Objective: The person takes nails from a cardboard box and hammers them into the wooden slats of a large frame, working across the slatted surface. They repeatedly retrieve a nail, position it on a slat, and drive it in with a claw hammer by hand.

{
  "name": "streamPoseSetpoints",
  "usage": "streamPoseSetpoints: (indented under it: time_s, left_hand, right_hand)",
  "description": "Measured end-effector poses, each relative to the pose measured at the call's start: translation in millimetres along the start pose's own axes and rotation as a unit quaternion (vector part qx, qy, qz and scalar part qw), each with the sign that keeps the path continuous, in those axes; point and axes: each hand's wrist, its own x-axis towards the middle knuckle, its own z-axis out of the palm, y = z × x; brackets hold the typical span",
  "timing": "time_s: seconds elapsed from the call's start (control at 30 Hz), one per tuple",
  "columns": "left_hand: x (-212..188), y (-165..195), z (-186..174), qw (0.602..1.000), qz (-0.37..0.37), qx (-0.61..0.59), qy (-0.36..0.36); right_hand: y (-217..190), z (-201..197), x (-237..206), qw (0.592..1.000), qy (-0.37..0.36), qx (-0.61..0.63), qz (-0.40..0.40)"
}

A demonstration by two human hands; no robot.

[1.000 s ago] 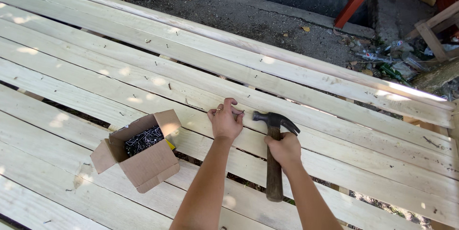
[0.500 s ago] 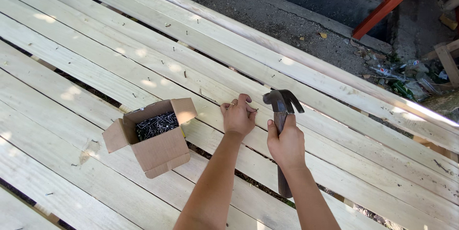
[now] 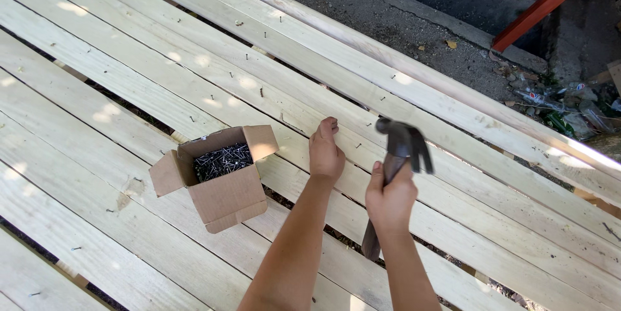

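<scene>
My right hand (image 3: 390, 198) grips a claw hammer (image 3: 401, 149) by its brown handle, with the dark metal head raised above the pale wooden planks (image 3: 129, 91). My left hand (image 3: 325, 151) rests on a plank just left of the hammer head, fingers curled at the wood; whether it pinches a nail is too small to tell. An open cardboard box (image 3: 220, 178) full of dark nails sits on the planks to the left of my left forearm.
Several nails stand partly driven along the planks, with narrow dark gaps between the boards. Beyond the far plank lie gravel ground, a red wooden beam (image 3: 543, 4) and some litter (image 3: 556, 107) at the right.
The hammer head has lifted and tilted upright in my right hand. My left hand has stayed on the plank.
</scene>
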Motion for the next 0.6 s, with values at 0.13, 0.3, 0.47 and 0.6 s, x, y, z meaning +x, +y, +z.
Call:
streamPoseSetpoints:
  time_s: [0.13,0.3,0.47,0.6]
  left_hand:
    - [5.0,-6.5,6.2,0.999,-0.012,-0.037,-0.006]
    - [6.5,-11.9,7.3,0.995,0.084,0.046,0.000]
    - [13.8,3.1,4.8,0.994,0.033,0.100,0.029]
    - [33.4,16.2,13.3,0.978,-0.109,0.173,-0.034]
  right_hand:
    - [12.6,15.4,-1.4,0.974,-0.168,-0.074,0.131]
    - [8.6,-9.9,-26.8,0.972,-0.117,0.015,0.201]
    - [13.5,-27.5,-35.1,0.940,-0.127,0.047,0.312]
    - [36.4,-25.7,-41.5,0.934,-0.106,0.068,0.334]
